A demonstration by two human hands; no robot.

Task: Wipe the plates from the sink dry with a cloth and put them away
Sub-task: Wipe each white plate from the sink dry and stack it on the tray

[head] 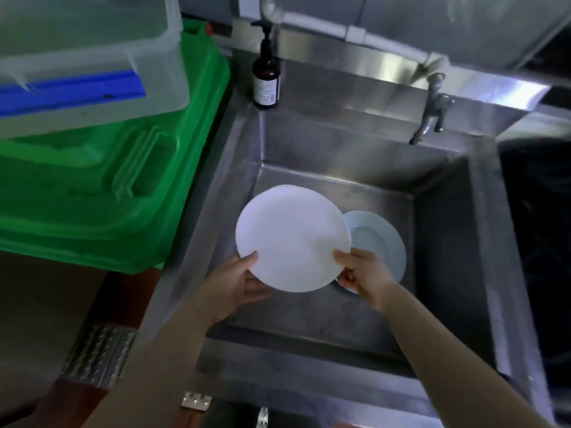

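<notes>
A sink (448,242) fills the middle and right of the frame. Over its basin, at centre, a plate (290,236) is held between the left hand (234,282) at its lower left edge and the right hand (361,273) at its lower right edge. A second plate (383,242) lies in the basin, just right of and below the first. A pump bottle (266,75) stands on the sink's upper left corner; a tap (432,112) hangs over its upper right. At the left of the frame a bin (108,196) sits beside the sink, with a box (92,57) on top.

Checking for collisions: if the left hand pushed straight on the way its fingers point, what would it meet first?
Probably nothing new: the left hand already grips the white plate. Beyond it lies the sink back wall, depth unclear.
</notes>
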